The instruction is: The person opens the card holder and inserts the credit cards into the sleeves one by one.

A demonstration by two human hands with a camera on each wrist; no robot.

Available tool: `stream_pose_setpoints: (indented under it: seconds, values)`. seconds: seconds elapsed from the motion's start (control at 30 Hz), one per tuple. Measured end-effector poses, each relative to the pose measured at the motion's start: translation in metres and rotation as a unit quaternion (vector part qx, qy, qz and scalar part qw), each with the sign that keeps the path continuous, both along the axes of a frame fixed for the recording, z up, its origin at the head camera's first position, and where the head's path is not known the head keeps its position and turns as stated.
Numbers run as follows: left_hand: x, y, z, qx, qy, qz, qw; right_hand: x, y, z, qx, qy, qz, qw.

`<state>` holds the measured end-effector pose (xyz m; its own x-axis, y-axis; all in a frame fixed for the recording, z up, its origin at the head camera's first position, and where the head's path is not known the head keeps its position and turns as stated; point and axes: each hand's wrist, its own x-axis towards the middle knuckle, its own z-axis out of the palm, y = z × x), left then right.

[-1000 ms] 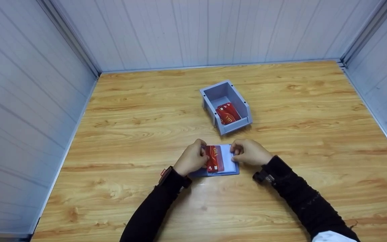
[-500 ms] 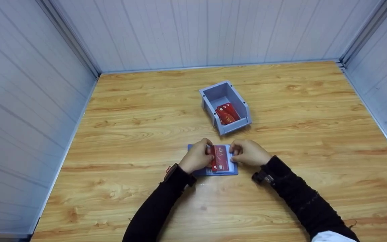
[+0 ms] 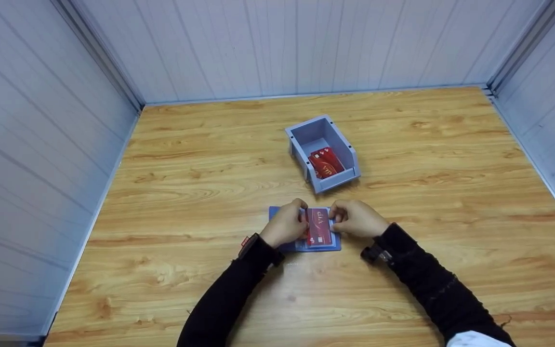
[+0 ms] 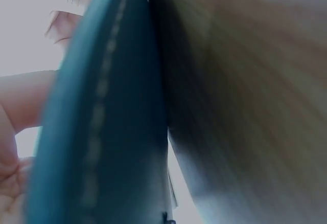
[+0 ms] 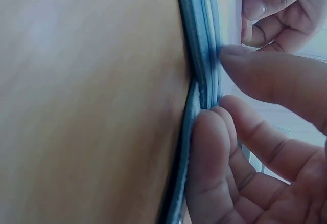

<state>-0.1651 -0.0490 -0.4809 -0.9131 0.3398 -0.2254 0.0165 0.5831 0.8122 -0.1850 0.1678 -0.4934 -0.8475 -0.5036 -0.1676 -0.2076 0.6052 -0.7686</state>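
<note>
A blue card holder [image 3: 298, 246] lies opened out on the table, its clear sleeves on the right half. My left hand [image 3: 284, 225] pinches the left edge of a red VIP card [image 3: 320, 226], most of which lies under a clear sleeve. At the sleeves' right edge, my right hand [image 3: 359, 219] grips the holder. The right wrist view has thumb and fingers about the layered edge of the card holder [image 5: 199, 40], with the left hand [image 5: 281, 14] beyond. The holder's stitched cover [image 4: 122, 106] fills much of the left wrist view and hides the left fingertips.
Behind the hands stands a grey plastic bin [image 3: 337, 180] with a low front, holding several red cards [image 3: 325, 163]. The wood-grain table [image 3: 186, 193] is bounded by white panel walls [image 3: 277, 48] at the back and both sides.
My left hand has moved right, sliding the red card further under the clear sleeve, so more of the holder's left cover shows. The right hand has stayed almost still at the edge.
</note>
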Motion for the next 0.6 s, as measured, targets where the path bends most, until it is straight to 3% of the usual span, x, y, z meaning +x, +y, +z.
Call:
stream_pose_setpoints:
  seconds: [0.17,0.27,0.47,0.6]
  values:
    - [0.001,-0.002,0.002,-0.028,0.026,-0.011,0.9992,0.0,0.0,0.001,0.004,0.003,0.003,1.0]
    - [0.003,-0.004,0.003,-0.05,0.059,-0.024,0.9967,0.0,-0.001,0.001,0.002,-0.002,0.002,1.0]
    - [0.015,-0.012,0.005,-0.142,0.168,-0.044,0.9746,0.0,-0.002,0.0,-0.011,-0.014,-0.002,1.0]
    - [0.022,-0.018,0.006,-0.188,0.199,-0.04,0.961,0.0,0.0,0.0,-0.01,-0.018,-0.006,1.0]
